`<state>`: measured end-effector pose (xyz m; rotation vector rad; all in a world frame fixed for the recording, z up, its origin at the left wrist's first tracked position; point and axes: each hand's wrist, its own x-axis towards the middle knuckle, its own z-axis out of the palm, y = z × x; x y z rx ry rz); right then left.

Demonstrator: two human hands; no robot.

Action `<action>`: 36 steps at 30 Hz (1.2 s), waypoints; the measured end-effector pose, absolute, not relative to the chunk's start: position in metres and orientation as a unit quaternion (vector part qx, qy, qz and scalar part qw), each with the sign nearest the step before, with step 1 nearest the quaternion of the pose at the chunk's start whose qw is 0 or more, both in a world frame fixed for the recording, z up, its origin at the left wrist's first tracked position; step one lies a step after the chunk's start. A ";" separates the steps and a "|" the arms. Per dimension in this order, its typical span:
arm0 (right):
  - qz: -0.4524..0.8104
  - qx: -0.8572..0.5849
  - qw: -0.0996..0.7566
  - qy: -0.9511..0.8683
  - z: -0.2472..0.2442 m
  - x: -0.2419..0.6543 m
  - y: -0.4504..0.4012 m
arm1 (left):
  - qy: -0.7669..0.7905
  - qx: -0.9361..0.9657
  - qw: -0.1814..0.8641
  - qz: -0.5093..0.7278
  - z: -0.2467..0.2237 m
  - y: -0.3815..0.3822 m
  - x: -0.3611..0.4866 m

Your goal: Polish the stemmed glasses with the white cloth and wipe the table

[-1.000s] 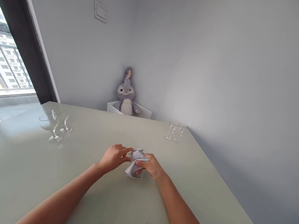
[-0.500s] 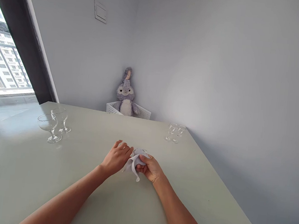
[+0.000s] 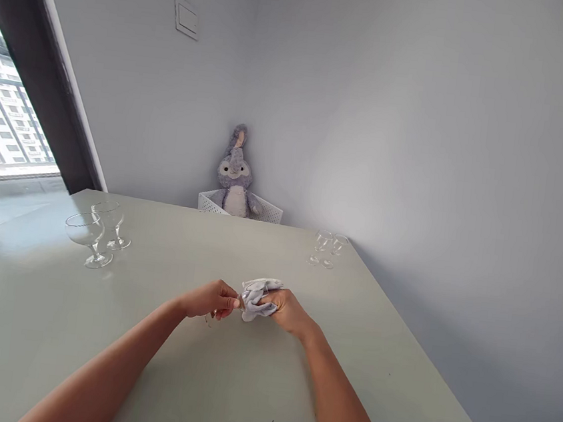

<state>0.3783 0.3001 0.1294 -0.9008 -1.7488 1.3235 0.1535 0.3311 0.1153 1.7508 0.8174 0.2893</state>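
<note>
My left hand [image 3: 214,300] is closed on the stem of a small clear stemmed glass [image 3: 240,303], which lies sideways above the middle of the table. Part of its round foot shows below my left fingers. At the bowl end, my right hand [image 3: 287,309] grips a pale grey-white cloth [image 3: 254,300], bunched up against the glass. Cloth and fingers hide most of the bowl, so I cannot tell how far the cloth goes inside.
Two wide-bowled stemmed glasses [image 3: 99,259] stand at the left of the pale table [image 3: 184,375]. Two small stemmed glasses [image 3: 322,241] stand near the right wall. Behind the far edge, a plush rabbit [image 3: 235,199] sits in a white basket [image 3: 274,215].
My left hand has gone from spread fingers beside the cloth to a grip on the glass stem. My right hand has turned, palm down, and the cloth is now bunched at the bowl.
</note>
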 end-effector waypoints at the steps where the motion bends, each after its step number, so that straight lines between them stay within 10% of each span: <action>1: 0.481 -0.355 0.377 -0.708 0.130 0.379 0.301 | 0.343 0.725 0.584 0.123 0.115 0.332 0.153; 8: 0.215 -0.431 0.439 -0.758 0.113 0.396 0.320 | 0.349 0.669 0.632 0.175 0.108 0.336 0.148; 17: -0.016 -0.461 0.460 -0.759 0.108 0.395 0.314 | 0.586 0.658 0.364 0.303 0.103 0.338 0.155; 26: 0.019 -0.350 0.347 -0.870 0.103 0.345 0.303 | 0.532 0.817 0.110 0.196 0.087 0.316 0.185; 36: 0.472 -0.494 0.535 -0.497 0.086 0.369 0.331 | 0.428 0.869 -0.017 0.248 0.073 0.310 0.193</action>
